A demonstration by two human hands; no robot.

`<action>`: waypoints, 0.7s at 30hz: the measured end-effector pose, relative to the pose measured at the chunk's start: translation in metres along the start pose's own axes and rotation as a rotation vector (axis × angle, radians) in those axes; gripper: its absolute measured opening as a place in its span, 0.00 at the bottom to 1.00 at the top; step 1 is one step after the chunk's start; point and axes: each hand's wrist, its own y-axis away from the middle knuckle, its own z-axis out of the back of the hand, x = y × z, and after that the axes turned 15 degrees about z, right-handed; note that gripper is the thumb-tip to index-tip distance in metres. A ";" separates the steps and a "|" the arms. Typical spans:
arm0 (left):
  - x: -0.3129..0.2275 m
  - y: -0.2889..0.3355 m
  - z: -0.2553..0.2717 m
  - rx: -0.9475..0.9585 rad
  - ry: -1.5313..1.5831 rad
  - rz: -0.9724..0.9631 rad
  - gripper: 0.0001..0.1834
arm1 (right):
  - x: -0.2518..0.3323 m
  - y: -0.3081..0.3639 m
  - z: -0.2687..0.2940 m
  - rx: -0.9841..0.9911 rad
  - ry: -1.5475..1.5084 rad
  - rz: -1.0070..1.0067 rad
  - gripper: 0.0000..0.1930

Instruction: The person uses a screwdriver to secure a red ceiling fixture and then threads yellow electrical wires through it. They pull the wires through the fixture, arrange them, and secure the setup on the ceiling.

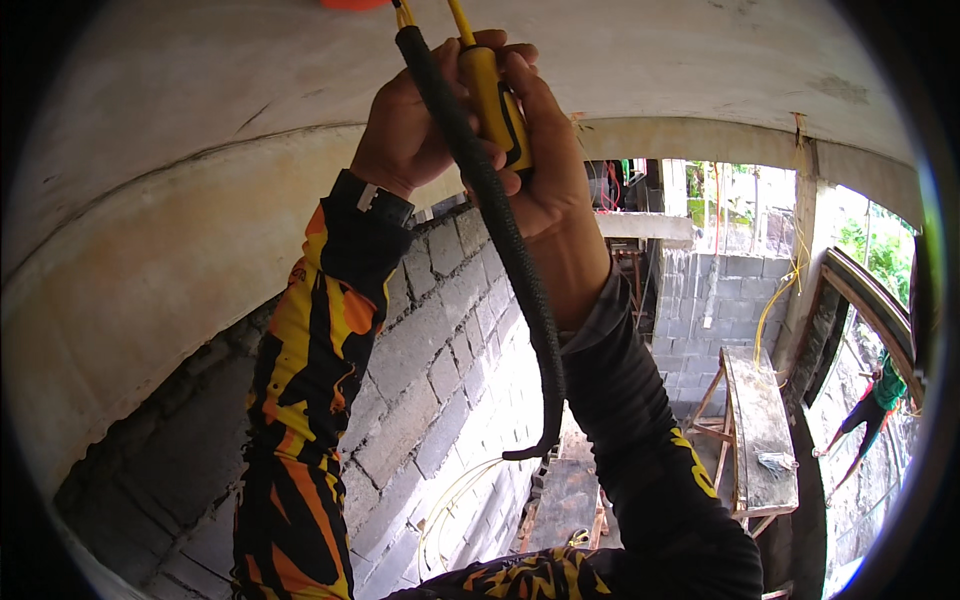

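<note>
Yellow-and-black handled tool is held overhead, near the ceiling, tilted slightly left with its thin yellow shaft pointing up; the tip runs off the upper edge, so contact there cannot be told. A black braided sleeve hangs just beside it, crossing in front of the hands, with yellow wires at its top end and a bent lower end. Step in hand, as judged: overhead wiring work with the tool raised. Next move probably calls for a steady shaft and the sleeve kept out of its line. Right hand: fingers wrapped round the handle, thumb lying along its side, wrist below, forearm rising steeply. Left hand: raised close against sleeve and tool, palm turned inward; its fingers are partly hidden, so whether they pinch the sleeve or brace the tool cannot be told. Further out: block wall below, plank-topped bench at right, another person in a green top beyond.
</note>
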 end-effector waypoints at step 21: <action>-0.012 -0.005 -0.006 -0.293 -0.209 -0.124 0.17 | -0.022 0.026 -0.007 -0.088 1.441 0.757 0.22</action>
